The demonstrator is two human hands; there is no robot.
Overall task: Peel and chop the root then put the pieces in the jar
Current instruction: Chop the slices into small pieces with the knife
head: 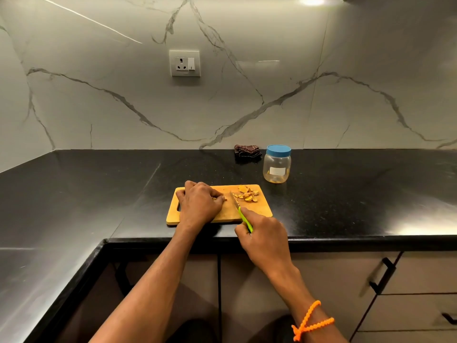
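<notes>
the left hand (197,203) lies on the left half of the rectangular wooden chopping board (257,209), fingers (214,193) curled down over a small piece of yellow-brown root (220,199), most of it hidden beneath them. the right hand (265,237) grips the green-handled kitchen knife (241,214) by its handle, blade pointing away across the board, just right of the root. a heap of cut yellow root pieces (248,194) sits at the board's far right corner. the clear plastic jar with blue lid (277,164) stands on the black stone surface (99,194) beyond the board, lid on, some pieces inside. a dark folded cloth (247,151) lies left of the jar. judgement: root is light, firm, likely slippery where peeled; hold it low, fingertips tucked back from the blade.
</notes>
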